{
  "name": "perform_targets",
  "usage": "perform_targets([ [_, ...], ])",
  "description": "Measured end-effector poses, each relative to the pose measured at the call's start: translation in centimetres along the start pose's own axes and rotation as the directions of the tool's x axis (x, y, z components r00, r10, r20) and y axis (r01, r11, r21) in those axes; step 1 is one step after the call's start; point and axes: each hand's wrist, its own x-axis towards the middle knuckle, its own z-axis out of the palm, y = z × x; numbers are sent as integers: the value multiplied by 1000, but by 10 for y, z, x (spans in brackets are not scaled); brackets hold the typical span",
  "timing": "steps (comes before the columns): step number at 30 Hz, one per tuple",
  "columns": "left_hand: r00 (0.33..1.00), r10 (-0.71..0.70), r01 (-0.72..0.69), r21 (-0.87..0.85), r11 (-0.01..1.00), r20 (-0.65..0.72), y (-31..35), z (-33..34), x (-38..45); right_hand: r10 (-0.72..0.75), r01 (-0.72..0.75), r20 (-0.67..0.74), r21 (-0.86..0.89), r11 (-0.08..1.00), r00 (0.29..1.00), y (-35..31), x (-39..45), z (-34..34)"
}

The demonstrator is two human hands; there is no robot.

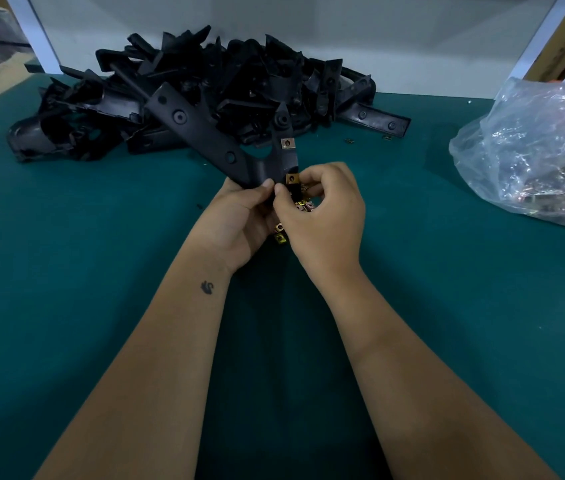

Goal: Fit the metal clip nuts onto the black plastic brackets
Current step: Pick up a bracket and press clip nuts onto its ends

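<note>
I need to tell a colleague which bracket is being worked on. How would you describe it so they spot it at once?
In front of the heap of black brackets on the green table, find the two hands. The held bracket rises from the left hand; unlike those heaped, it shows two clip nuts.

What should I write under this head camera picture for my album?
Two hands, left hand and right hand, press a metal clip nut onto a black bracket over a green table.
</note>
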Motion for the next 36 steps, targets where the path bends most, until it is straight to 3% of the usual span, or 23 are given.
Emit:
perform_targets([
  [9,999,-29,31,-123,992,17,1,-1,-4,-28,26,32,50,998,999,-7,-1,-1],
  [11,999,-25,34,-178,983,48,2,-1,-5,72,-84,63,210,974,995,-12,-1,-1],
  [13,996,-33,52,-233,971,87,5,-2,-5,236,-293,179,460,838,955,-14,3,-3],
  [15,993,-47,73,-252,965,108,5,-4,-5,320,-440,303,575,690,898,-12,7,-5],
  [18,994,-40,60,-205,977,100,5,-6,-5,350,-530,400,593,606,847,-11,11,-6],
  [22,995,-41,56,-168,984,88,4,-5,-5,384,-576,428,600,556,818,-10,11,-5],
  [36,993,-69,78,-87,993,99,4,-4,-7,395,-575,417,593,564,818,-5,10,-2],
])
